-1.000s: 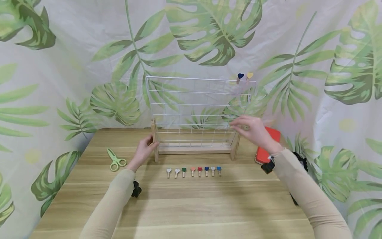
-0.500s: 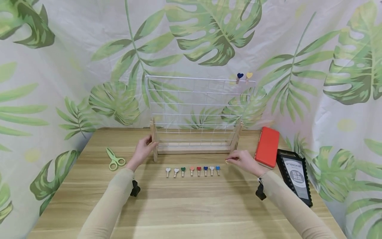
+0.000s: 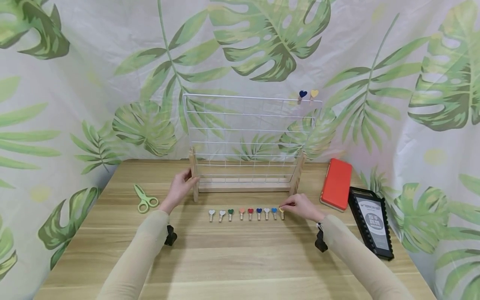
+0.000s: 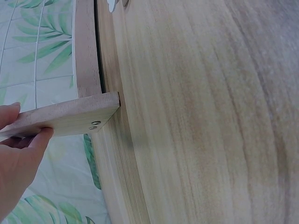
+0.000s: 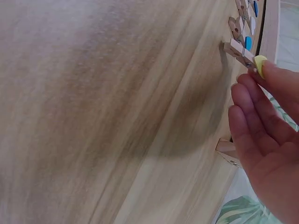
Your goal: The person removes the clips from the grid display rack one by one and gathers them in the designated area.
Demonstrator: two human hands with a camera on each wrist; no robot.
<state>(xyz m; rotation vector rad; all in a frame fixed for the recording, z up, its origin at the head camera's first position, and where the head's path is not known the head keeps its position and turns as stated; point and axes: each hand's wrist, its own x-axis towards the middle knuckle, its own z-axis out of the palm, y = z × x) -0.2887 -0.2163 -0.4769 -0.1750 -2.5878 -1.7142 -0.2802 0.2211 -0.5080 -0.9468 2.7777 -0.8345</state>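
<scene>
My left hand (image 3: 178,191) grips the left wooden post (image 4: 70,114) of a stand that bears a white wire grid (image 3: 240,97). Thumb and fingers lie on opposite sides of the post. My right hand (image 3: 303,207) pinches a small wooden clothespin (image 5: 240,53) by its yellow heart end, at the right end of a row of clothespins on the table. Beside it in the row lies one with a light blue heart (image 3: 274,210). A navy heart clothespin (image 3: 303,94) and another yellow heart clothespin (image 3: 314,93) are clipped on the grid's top bar at the right.
Green scissors (image 3: 144,199) lie left of the stand. A red case (image 3: 337,183) and a black-framed tool set box (image 3: 373,223) lie on the right side of the wooden table (image 3: 240,258). A leaf-print curtain (image 3: 93,54) hangs close behind.
My right hand has come down from in front of the grid's right side and moved left to the row's end, bringing the yellow heart clothespin there. My left hand stays on the post.
</scene>
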